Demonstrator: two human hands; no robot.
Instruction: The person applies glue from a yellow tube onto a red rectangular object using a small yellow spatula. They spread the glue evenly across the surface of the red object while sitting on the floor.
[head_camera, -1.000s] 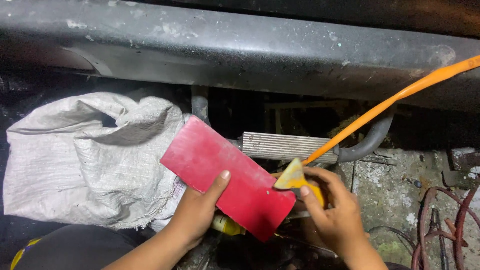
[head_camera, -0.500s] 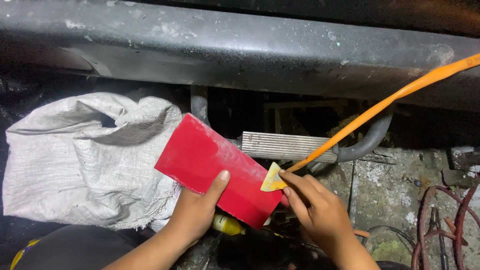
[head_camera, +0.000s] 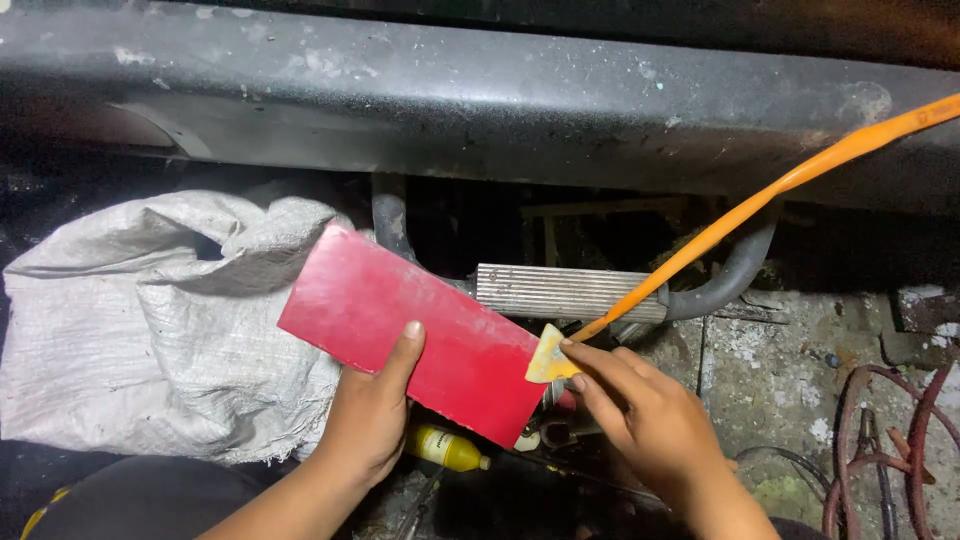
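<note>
Left hand steadies a red board while the right hand presses a yellow scraper at its edge.

The left hand is clamped on the red board, thumb on top, fingers hidden beneath; the board's long axis runs from upper left down to lower right. The right hand pinches the small yellow scraper with fingers together, touching the board's right edge, just left of those fingertips. An orange hose rises up-right from the scraper. A ribbed metal plate lies just above, a white woven sack left, a yellow bottle below the board. Open floor lies to the right.
</note>
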